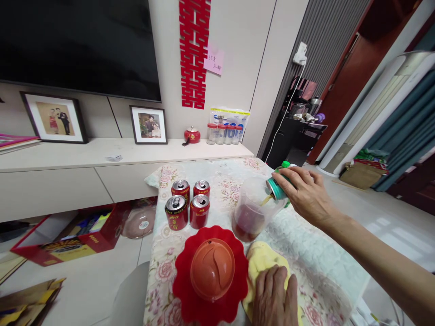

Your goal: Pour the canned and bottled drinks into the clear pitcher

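Observation:
My right hand (306, 192) is closed around a green drink can (277, 188), tipped with its top toward the lower left. A thin amber stream runs from it into a translucent plastic container (245, 199), which holds reddish-brown liquid. My left hand (276, 296) lies with its fingers flat on a yellow cloth (261, 256) just in front of the container. Left of the cloth, a red scalloped dish (185, 290) bears an orange-red dome-shaped piece (212, 269). Several red drink cans (199, 211) stand upright beyond it. Behind my right hand shows a green bottle cap (286, 164).
A flowered tablecloth (166, 253) covers the table. Behind it, a white cabinet (142, 156) carries framed photos (148, 124), a small red pot (192, 135) and red-lidded jars (220, 134). On the floor at left sits a red box (112, 226).

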Demonstrator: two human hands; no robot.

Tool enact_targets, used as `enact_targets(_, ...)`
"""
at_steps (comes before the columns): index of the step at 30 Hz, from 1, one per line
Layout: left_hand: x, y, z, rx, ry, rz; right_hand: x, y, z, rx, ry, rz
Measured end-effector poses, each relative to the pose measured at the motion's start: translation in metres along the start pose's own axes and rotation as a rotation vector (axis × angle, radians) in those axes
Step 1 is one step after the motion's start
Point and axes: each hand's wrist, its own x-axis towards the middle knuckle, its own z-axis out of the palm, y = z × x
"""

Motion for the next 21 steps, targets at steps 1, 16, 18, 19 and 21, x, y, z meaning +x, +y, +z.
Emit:
enact_targets(1, -0.0003, 0.0000, 0.0000, 0.003, -0.003, 0.002, 0.0006, 0.0001, -0.0006, -0.002, -0.002, -0.010)
enact_targets(16, 0.0028, 0.0014, -0.0012, -0.007, -0.006, -0.010, 0.0079, 0.0034, -0.0074, 0.003, 0.009, -0.159)
enact_targets(18, 0.0022, 0.0011, -0.0012, 0.004, -0.014, -0.015, 0.0080, 0.0044, -0.0079, 0.010, -0.004, -0.170)
enact_targets(19, 0.0021, 0.0011, -0.0012, 0.007, -0.012, -0.015, 0.0079, 0.0050, -0.0078, 0.014, -0.015, -0.177)
enact_targets(21, 0.0025, 0.0014, -0.0013, 0.004, -0.001, -0.011, 0.0077, 0.0062, -0.0073, 0.020, -0.027, -0.191)
